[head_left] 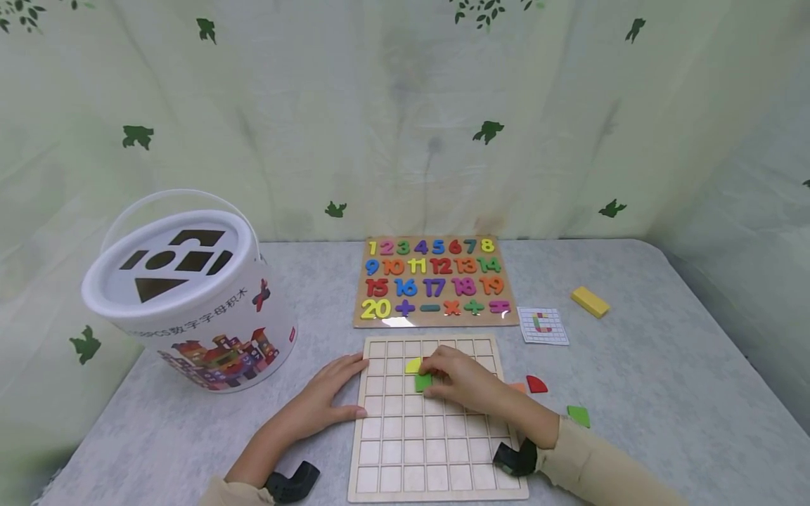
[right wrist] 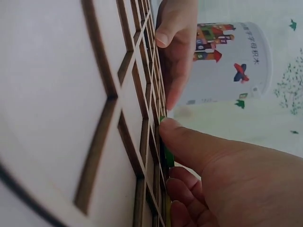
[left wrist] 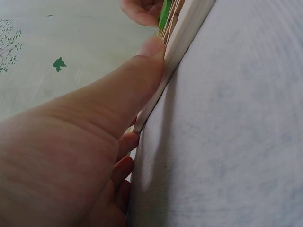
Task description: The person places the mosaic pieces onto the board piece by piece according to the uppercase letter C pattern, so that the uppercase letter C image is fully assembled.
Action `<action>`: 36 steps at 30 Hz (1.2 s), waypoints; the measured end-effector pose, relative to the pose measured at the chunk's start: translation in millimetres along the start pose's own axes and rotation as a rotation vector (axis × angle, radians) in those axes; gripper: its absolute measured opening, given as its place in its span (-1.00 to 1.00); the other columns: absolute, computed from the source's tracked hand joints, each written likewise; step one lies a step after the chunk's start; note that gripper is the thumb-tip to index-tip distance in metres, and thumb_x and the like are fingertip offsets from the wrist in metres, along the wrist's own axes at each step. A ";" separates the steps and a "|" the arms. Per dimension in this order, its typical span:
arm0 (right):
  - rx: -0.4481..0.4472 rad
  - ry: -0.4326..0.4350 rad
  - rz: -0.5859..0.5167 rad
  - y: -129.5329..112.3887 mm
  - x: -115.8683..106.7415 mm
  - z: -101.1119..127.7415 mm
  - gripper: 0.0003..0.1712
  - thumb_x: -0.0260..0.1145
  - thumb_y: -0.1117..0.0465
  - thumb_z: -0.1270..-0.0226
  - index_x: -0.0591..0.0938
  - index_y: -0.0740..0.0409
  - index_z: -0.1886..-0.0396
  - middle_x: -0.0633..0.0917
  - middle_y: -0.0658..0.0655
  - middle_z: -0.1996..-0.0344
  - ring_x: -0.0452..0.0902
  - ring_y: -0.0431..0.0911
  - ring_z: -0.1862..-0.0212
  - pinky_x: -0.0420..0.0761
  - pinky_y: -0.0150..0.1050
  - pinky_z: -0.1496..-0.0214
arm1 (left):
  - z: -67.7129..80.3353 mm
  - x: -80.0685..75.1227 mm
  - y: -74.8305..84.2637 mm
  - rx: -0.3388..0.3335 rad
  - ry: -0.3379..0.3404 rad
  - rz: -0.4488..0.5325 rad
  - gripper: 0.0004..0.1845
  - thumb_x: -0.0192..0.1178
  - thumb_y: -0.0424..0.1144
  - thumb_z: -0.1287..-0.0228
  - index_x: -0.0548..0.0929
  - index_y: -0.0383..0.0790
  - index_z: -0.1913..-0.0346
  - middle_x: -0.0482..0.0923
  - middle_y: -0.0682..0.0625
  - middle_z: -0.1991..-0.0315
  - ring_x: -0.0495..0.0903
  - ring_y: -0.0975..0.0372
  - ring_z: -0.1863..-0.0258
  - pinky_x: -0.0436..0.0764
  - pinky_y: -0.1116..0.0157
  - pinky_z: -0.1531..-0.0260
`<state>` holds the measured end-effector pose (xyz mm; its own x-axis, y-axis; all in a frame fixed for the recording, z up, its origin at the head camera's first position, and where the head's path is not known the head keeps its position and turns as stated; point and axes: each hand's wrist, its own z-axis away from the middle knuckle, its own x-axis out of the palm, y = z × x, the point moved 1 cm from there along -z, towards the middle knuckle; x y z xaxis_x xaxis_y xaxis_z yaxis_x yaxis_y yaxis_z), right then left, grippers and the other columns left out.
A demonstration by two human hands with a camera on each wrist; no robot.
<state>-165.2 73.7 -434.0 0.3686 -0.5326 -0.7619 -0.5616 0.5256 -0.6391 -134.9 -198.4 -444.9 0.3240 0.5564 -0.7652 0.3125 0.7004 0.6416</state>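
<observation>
As I watch remotely, the left hand rests relaxed against the left edge of the wooden grid board while the right hand pinches a green square tile over it.

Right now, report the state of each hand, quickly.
Left hand: open, resting against the grid board's left edge.
Right hand: closed, pinching the green square.

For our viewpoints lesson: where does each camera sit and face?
Head: head-worn, looking forward and down at the grid board; left hand and right hand show.
Left wrist: wrist-worn, looking along the board's edge; left hand near, right hand partly.
Right wrist: wrist-worn, looking across the board; both hands.
Head and right wrist share the bucket.
</observation>
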 end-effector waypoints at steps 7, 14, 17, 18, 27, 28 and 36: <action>0.007 -0.006 0.042 -0.9 1.1 -0.9 -0.74 0.32 0.13 -0.13 0.57 0.01 0.16 0.46 -0.15 0.26 0.35 -0.27 0.25 0.43 -0.41 0.16 | 0.3 0.3 -0.4 0.019 -0.001 -0.009 -0.13 0.20 0.23 0.03 0.22 -0.12 -0.33 0.09 -0.09 -0.33 -0.01 -0.03 -0.31 0.05 -0.14 -0.15; -0.032 0.008 0.076 -4.1 1.6 -3.3 -0.71 0.30 0.08 -0.16 0.60 0.01 0.11 0.49 -0.14 0.29 0.35 -0.30 0.32 0.43 -0.44 0.28 | 0.2 0.6 -1.0 0.022 -0.001 -0.009 -0.13 0.19 0.23 0.03 0.22 -0.12 -0.33 0.09 -0.09 -0.33 -0.01 -0.03 -0.31 0.06 -0.14 -0.15; -0.059 0.021 0.131 -6.2 2.5 -5.6 -0.69 0.31 0.03 -0.14 0.62 -0.01 0.12 0.50 -0.14 0.33 0.33 -0.31 0.39 0.40 -0.46 0.37 | 0.3 0.8 -1.2 0.026 0.000 -0.008 -0.13 0.19 0.23 0.03 0.22 -0.12 -0.33 0.09 -0.09 -0.33 -0.01 -0.04 -0.31 0.06 -0.14 -0.15; -0.066 0.024 0.149 -6.7 2.8 -6.3 -0.69 0.31 0.02 -0.13 0.62 -0.02 0.12 0.50 -0.15 0.34 0.32 -0.31 0.41 0.38 -0.47 0.39 | 0.3 0.9 -1.2 0.028 0.001 -0.009 -0.13 0.19 0.23 0.03 0.22 -0.12 -0.33 0.10 -0.09 -0.33 -0.01 -0.04 -0.31 0.06 -0.14 -0.15; -0.062 0.010 0.167 -7.8 3.1 -8.5 -0.70 0.32 0.02 -0.12 0.63 -0.04 0.14 0.51 -0.17 0.36 0.31 -0.31 0.46 0.35 -0.46 0.45 | 0.6 1.4 -1.4 0.020 0.011 -0.010 -0.13 0.20 0.23 0.04 0.23 -0.11 -0.32 0.10 -0.07 -0.33 -0.01 -0.02 -0.31 0.05 -0.13 -0.16; -0.057 0.004 0.160 -7.7 2.7 -8.1 -0.69 0.32 0.01 -0.12 0.63 -0.03 0.14 0.51 -0.17 0.35 0.32 -0.30 0.45 0.36 -0.46 0.44 | 0.6 1.5 -1.4 0.020 0.014 -0.009 -0.13 0.20 0.23 0.05 0.23 -0.11 -0.32 0.10 -0.07 -0.33 -0.01 -0.01 -0.31 0.05 -0.12 -0.17; 0.034 -0.045 -0.019 -8.7 -7.8 1.4 -0.56 0.32 0.04 -0.13 0.53 0.02 -0.03 0.50 -0.11 0.22 0.38 -0.25 0.20 0.45 -0.34 0.11 | 0.8 1.9 -2.2 0.033 0.022 -0.014 -0.12 0.20 0.24 0.05 0.24 -0.12 -0.32 0.11 -0.08 -0.33 0.01 -0.01 -0.31 0.06 -0.11 -0.17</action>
<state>-162.1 74.2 -422.6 0.4125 -0.5128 -0.7529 -0.5285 0.5385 -0.6563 -134.3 -199.2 -447.7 0.2999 0.5565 -0.7749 0.3467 0.6931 0.6320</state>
